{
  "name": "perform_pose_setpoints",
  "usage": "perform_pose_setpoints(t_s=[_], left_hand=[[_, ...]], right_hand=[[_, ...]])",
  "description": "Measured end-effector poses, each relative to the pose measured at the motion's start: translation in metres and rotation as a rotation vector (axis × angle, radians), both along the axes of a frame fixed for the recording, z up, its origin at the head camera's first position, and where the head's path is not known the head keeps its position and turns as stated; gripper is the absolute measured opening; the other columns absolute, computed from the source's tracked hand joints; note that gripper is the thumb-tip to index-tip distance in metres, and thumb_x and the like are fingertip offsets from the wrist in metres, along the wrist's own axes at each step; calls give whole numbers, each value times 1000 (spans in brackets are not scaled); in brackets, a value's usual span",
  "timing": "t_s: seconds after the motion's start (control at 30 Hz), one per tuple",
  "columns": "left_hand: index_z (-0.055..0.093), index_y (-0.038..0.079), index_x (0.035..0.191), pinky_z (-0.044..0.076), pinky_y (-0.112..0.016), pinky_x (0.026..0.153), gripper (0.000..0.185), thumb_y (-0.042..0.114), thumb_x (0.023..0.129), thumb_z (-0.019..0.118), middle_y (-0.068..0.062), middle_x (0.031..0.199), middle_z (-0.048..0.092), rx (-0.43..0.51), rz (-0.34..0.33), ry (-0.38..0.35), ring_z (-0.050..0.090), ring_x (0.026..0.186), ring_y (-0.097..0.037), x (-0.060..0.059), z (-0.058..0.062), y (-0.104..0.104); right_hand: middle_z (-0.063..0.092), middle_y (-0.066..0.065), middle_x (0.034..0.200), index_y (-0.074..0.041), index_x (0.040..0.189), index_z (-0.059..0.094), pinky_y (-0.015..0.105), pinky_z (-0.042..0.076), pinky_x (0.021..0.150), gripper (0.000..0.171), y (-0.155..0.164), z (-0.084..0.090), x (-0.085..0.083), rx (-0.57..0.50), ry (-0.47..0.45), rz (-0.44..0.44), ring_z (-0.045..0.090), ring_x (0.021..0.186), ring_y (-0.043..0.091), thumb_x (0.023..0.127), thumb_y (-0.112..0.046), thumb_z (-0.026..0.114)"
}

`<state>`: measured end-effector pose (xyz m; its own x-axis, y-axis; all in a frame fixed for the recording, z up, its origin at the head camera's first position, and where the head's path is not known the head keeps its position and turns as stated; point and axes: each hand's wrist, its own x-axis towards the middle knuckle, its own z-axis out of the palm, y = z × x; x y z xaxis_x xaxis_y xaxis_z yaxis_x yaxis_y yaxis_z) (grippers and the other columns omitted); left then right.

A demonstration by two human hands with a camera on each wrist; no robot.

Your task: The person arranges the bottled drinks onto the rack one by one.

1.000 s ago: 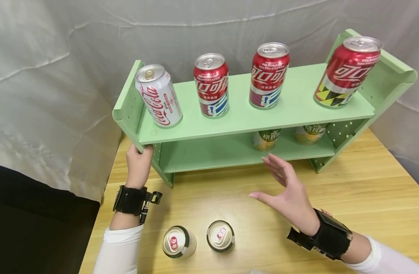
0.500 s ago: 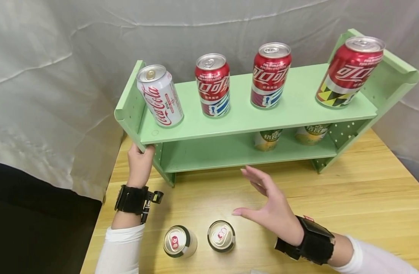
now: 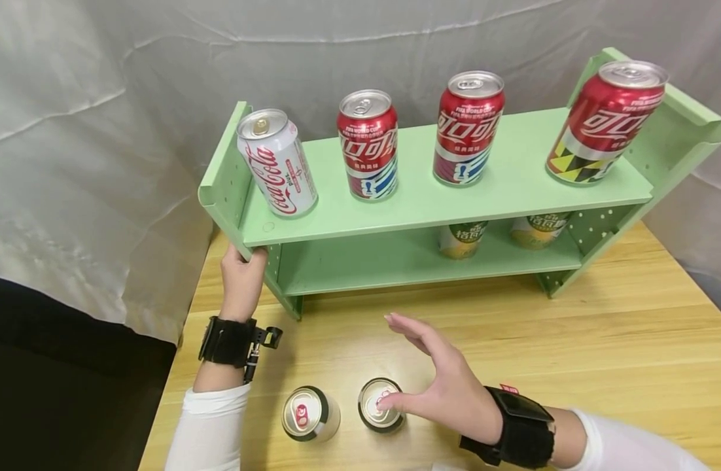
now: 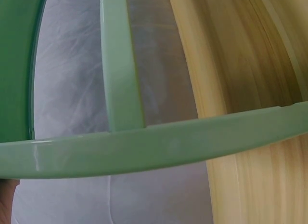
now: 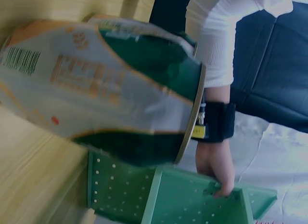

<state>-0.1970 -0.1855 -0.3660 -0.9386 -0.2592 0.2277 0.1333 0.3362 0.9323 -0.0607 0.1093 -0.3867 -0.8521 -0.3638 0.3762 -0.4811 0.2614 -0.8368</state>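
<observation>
1. Since a second ago the right hand point(image 3: 439, 386) has drawn back from in front of the green shelf point(image 3: 443, 196) toward the person and now reaches the nearer can point(image 3: 381, 404); the left hand point(image 3: 241, 278) has not shifted.
2. That can stands upright on the wooden table point(image 3: 602, 353), just beside a second can point(image 3: 309, 413) on its left, both well in front of the shelf.
3. The right hand is spread, fingers straight above the can, thumb tip over its lid; whether it touches cannot be told. The right wrist view shows the can blurred and very close.
4. The left hand grips the shelf's left end panel, apparently steadying it.
5. Four cola cans point(image 3: 366, 144) line the top board; two more stand below.
</observation>
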Motion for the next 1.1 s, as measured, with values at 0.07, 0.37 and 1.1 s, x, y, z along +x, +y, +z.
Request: perform_pose_setpoints(t_s=[0.07,0.37,1.1], left_hand=[[55,10,126,38,-25,64,37,7,90,48,-1,81,47,5,0,3,43,70,-13,0,1,0],[56,13,125,38,-25,63,36,9,90,49,0,81,48,16,1,30,43,70,-13,-5,-6,-2],[57,8,122,37,-25,64,34,8,90,48,2,78,46,33,21,7,42,71,-11,-4,-2,1]], right_hand=[[48,2,140,-14,142,38,30,37,104,90,-2,0,1,10,4,25,45,128,16,66,-25,86],[51,9,135,-6,140,38,33,42,99,91,-1,-14,1,27,88,203,48,124,19,66,-30,85],[44,13,140,-4,145,28,36,40,103,108,3,-72,-9,170,110,317,46,126,25,60,-36,87]])
